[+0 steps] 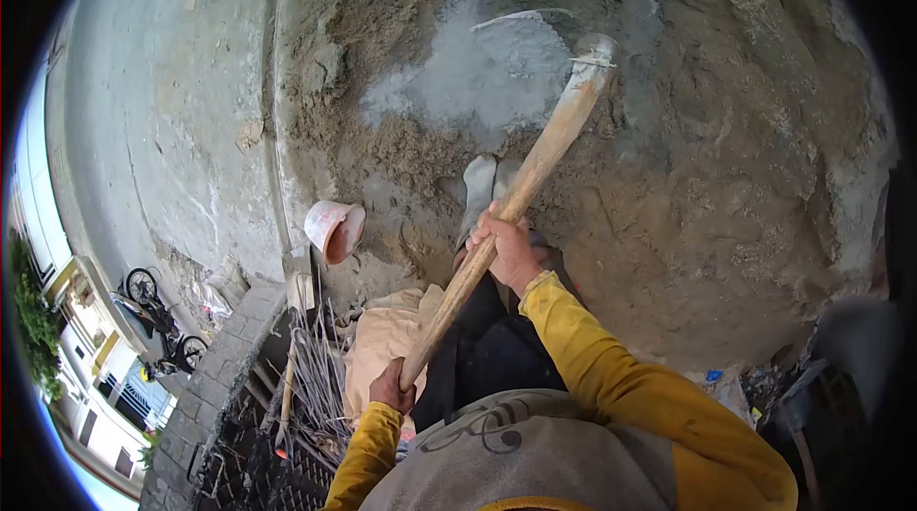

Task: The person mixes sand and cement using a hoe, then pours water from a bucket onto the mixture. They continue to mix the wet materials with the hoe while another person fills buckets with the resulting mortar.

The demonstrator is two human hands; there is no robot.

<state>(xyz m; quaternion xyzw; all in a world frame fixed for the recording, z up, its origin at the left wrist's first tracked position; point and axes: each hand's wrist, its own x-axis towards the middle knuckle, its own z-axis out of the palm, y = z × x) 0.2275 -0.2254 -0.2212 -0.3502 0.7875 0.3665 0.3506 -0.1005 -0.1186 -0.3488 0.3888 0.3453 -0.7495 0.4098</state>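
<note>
A long wooden handle (pixel 544 153) of a hoe slants from the lower left to the upper right. My left hand (pixel 392 387) is closed round its lower end, beside a crumpled tan sack. Farther up the shaft, my right hand (pixel 506 245) wraps round it in front of my legs. The tool's head (pixel 597 50) lies over a patch of grey powder (pixel 478 62) on wet brown sand. A thin pale curved edge shows in the powder, and the rest of the blade cannot be made out. One pale, dusty foot (pixel 479 184) stands just below the powder.
A pinkish-white bucket (pixel 336 230) is tipped by the concrete ledge. The tan sack (pixel 387 325) lies near a bundle of thin rods (pixel 320 368). Motorcycles (pixel 162 325) stand beyond a block wall (pixel 215 368) at left. Dark bulky objects are at lower right.
</note>
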